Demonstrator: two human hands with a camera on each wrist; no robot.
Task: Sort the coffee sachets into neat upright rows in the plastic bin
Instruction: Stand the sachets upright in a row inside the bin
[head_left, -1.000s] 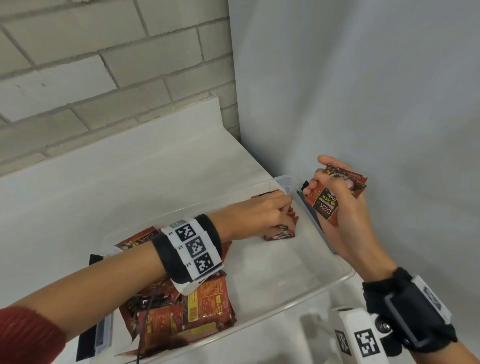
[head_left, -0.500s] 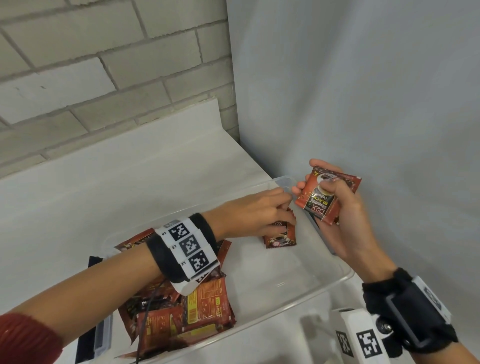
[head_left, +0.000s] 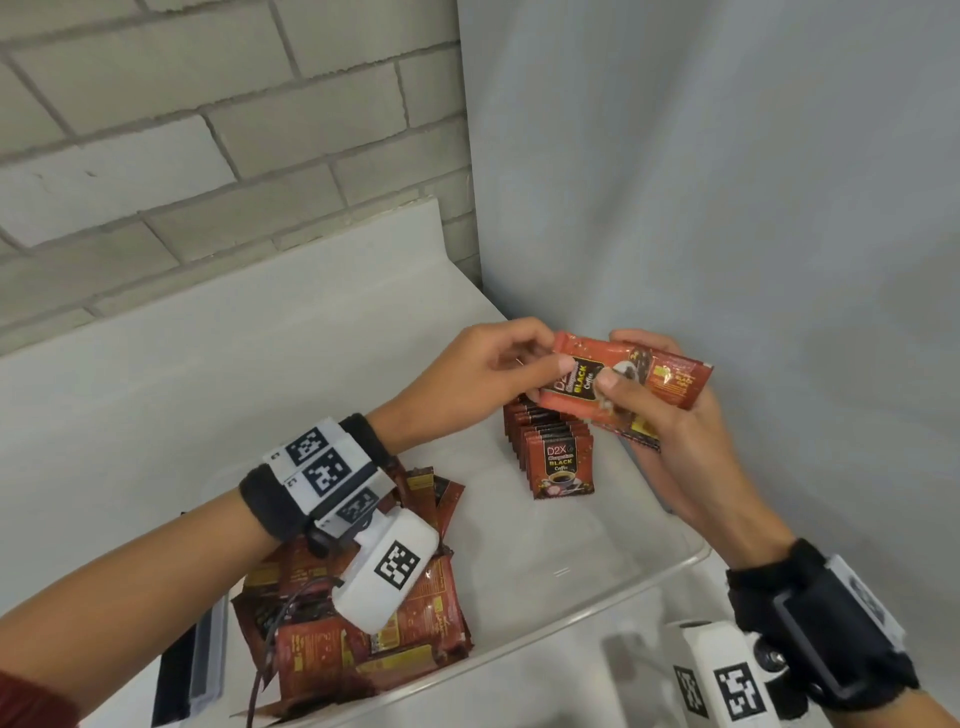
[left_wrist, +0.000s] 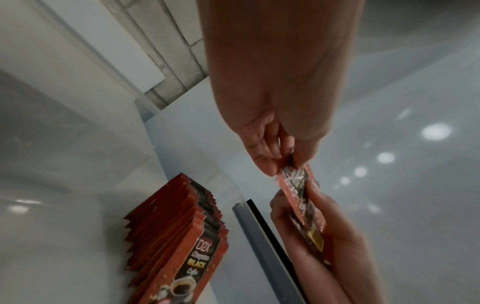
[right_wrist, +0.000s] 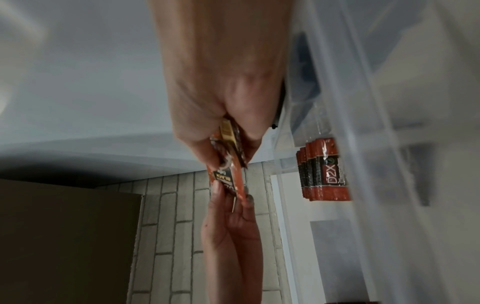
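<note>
Above the far right corner of the clear plastic bin (head_left: 571, 621), both hands meet on red coffee sachets (head_left: 623, 382). My right hand (head_left: 613, 384) grips a small stack of them, thumb on the top one. My left hand (head_left: 550, 364) pinches the left end of the top sachet (left_wrist: 293, 179). Below them a row of upright sachets (head_left: 558, 457) stands in the bin's far right corner, also seen in the left wrist view (left_wrist: 182, 236) and, through the bin wall, in the right wrist view (right_wrist: 324, 170). A loose heap of sachets (head_left: 363, 623) lies in the bin's left end.
The bin sits on a white counter (head_left: 208, 374) in a corner, with a brick wall (head_left: 208, 130) behind and a plain grey wall (head_left: 727, 182) to the right. A black and clear object (head_left: 192, 670) lies beside the bin's left end.
My left hand has lifted off the upright row and risen to pinch the top sachet in my right hand. The right hand has turned its stack flatter, and the row now shows uncovered.
</note>
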